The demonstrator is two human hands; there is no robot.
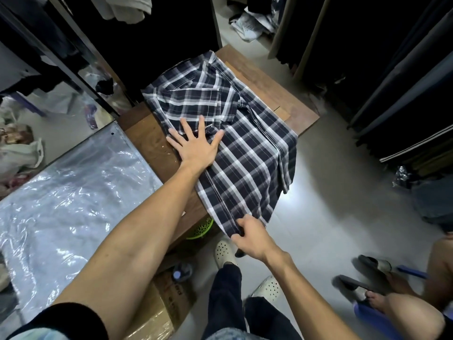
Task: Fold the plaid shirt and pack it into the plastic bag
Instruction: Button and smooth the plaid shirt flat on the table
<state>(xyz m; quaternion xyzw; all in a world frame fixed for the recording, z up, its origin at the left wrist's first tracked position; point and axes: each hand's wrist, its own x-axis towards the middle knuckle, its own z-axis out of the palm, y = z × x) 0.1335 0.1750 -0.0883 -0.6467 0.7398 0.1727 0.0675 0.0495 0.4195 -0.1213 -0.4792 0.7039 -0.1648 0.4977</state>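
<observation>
Head camera looked down on a cluttered room. At the left of the frame lay the clear plastic bag (73, 192), flat and crinkled, empty as far as could be seen. Just right of it stood the wooden surface (152, 146), and across it, at centre frame, sprawled the plaid shirt (245, 153), partly folded, its lower end hanging off the near edge. The left hand (196, 148) pressed flat on the cloth, fingers (202, 125) spread wide and gripping nothing. Further right and lower, the right hand (252, 239) had its fingers closed on the dangling hem. The shirt looked light, soft and limp, likely to slump and slide unless pinned; the hem and the side seams seemed the best places to take hold for the next fold.
</observation>
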